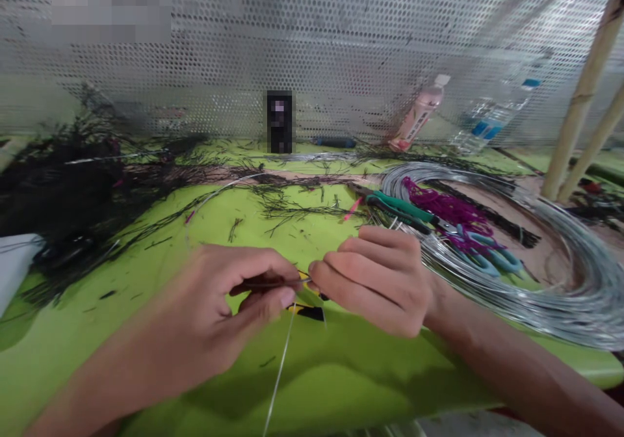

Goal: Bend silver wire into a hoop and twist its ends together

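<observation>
My left hand [234,307] pinches a thin dark strand [273,283] between thumb and fingers above the green table cover [312,372]. Close on its right, my right hand [375,281] has its fingers curled together at the strand's other end; what lies inside its grip is hidden. A thin pale wire [281,369] hangs from near my left fingertips toward the bottom edge. Beneath the hands is a yellow and black piece [311,311], partly covered by them.
A large coil of silvery wire [592,281] lies at the right, with purple string [446,209], green-handled pliers [402,204] and blue-handled scissors [487,255]. Black strands [58,186] heap at the left. Two bottles [422,112] [502,118] lean against the perforated metal panel [341,40].
</observation>
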### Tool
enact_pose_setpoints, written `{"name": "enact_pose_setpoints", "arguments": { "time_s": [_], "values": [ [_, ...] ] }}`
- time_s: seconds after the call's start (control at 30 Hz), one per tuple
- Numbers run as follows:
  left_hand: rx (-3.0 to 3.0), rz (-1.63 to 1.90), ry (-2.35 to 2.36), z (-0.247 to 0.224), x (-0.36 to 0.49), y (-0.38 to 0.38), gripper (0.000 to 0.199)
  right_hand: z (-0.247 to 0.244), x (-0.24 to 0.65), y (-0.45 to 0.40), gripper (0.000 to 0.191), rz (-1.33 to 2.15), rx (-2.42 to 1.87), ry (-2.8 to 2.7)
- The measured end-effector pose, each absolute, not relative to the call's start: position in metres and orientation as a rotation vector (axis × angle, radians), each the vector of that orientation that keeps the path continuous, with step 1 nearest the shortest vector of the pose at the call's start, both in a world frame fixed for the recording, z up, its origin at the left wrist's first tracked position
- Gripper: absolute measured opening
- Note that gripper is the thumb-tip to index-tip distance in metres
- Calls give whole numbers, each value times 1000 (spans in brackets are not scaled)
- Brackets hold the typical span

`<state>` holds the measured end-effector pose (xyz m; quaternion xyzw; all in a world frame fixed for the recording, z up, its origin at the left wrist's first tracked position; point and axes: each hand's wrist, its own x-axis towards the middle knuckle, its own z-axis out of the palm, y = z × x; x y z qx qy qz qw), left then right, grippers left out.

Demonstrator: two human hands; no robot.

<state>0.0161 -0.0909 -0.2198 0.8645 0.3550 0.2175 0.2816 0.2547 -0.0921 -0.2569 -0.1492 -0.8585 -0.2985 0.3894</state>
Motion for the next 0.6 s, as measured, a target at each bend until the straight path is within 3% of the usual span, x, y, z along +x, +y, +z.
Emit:
{"name": "enact_pose_setpoints", "arguments": {
  "time_s": [0.4, 0.6],
  "values": [
    [2256, 587, 909, -219, 22, -90, 16, -261, 251, -94, 4, -752, -357, -2129],
    [2609, 945, 901, -232, 23, -100, 6, -257, 250, -100, 3, -671, -411, -2136]
  ]
}}
